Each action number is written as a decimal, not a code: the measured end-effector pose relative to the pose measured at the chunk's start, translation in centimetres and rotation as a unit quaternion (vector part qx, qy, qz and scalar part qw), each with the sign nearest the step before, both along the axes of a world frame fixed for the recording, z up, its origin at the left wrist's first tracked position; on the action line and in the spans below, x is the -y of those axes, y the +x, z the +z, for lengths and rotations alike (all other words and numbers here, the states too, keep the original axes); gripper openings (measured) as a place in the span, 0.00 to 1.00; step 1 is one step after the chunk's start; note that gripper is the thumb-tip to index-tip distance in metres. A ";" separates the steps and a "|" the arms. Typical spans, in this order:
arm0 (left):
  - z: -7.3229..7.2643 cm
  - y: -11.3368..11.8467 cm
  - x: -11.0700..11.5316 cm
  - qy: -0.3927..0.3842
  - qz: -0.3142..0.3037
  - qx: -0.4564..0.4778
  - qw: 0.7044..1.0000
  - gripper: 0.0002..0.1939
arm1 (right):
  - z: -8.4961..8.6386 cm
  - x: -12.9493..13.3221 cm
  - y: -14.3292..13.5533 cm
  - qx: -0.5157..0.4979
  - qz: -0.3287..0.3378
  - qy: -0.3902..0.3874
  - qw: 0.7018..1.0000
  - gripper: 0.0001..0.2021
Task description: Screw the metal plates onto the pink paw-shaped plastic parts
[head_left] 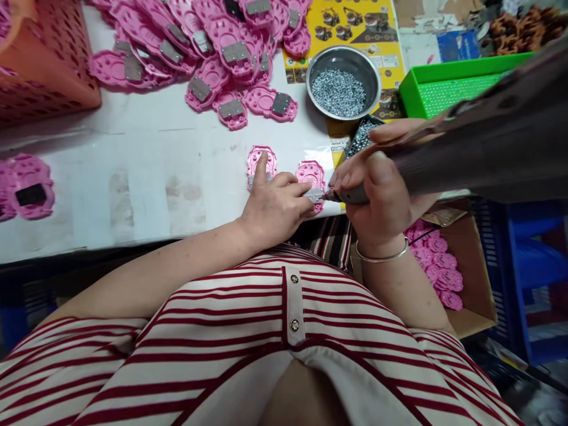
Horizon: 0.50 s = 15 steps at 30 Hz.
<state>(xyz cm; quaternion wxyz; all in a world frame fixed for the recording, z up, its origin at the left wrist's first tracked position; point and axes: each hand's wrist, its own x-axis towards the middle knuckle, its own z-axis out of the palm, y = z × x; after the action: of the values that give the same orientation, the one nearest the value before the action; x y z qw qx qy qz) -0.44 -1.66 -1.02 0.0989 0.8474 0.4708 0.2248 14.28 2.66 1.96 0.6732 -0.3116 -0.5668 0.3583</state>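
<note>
My left hand lies palm down at the table's near edge. Its thumb and nearest fingers hold a pink plastic casing that has a silver metal plate on it. Another finger reaches out over a second pink casing just to the left. In my right hand is a dark powered screwdriver, gripped near its nose and blurred toward the top right. Its tip meets the plate on the held casing or hovers right at it; I cannot tell which.
Pink casings with metal plates are heaped at the back. A steel bowl of screws stands before a green tray, near a small screw holder. An orange basket is at left, a carton of pink parts below right.
</note>
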 end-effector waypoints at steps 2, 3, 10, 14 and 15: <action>0.0 -0.1 -0.1 -0.024 0.014 0.023 0.999 0.05 | 1.6 0.4 0.0 -0.049 0.010 0.045 0.998 0.12; 0.0 -0.1 -0.1 -0.035 0.025 0.037 0.998 0.04 | 2.5 0.6 0.0 -0.065 0.016 0.051 0.996 0.11; 0.5 -0.3 0.1 -0.063 0.062 0.084 0.993 0.06 | 4.2 1.1 -0.4 -0.134 0.068 0.066 0.986 0.13; 0.5 -0.2 0.1 -0.064 0.063 0.099 0.991 0.06 | 3.5 1.3 -0.4 -0.121 0.066 0.053 0.989 0.11; 0.5 -0.2 0.2 -0.063 0.062 0.098 0.991 0.07 | 3.4 1.4 -0.3 -0.086 0.061 0.026 0.994 0.12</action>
<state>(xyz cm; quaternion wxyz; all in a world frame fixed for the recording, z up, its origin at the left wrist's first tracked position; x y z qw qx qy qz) -0.66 -1.82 -0.50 0.1838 0.7823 0.5240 0.2823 13.99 1.23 5.36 0.7043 -0.2269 -0.5338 0.4093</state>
